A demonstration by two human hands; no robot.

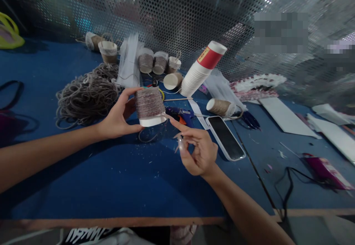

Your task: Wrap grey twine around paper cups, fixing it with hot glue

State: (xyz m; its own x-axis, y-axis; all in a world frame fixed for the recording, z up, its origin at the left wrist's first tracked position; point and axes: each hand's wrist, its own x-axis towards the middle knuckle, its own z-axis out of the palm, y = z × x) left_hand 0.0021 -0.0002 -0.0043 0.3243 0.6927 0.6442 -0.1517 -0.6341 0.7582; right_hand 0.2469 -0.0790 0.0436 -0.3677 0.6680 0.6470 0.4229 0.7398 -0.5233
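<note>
The blue desk [124, 189] carries a heap of grey cord [87, 95] on the left, within reach, and a leaning stack of paper cups [196, 73] at the far side. The left hand [118, 115] has its grip spread to the height of a cord-wrapped cup [150, 104], held above the desk, seemingly to leave its side exposed. The right hand [198, 150], apparently holding nothing, extends its index finger to the rim. A phone [226, 137] lies just right.

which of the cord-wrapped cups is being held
The grey-brown cup gripped in the left hand; the other wrapped cups rest on the blue table, touched by neither hand.
</note>
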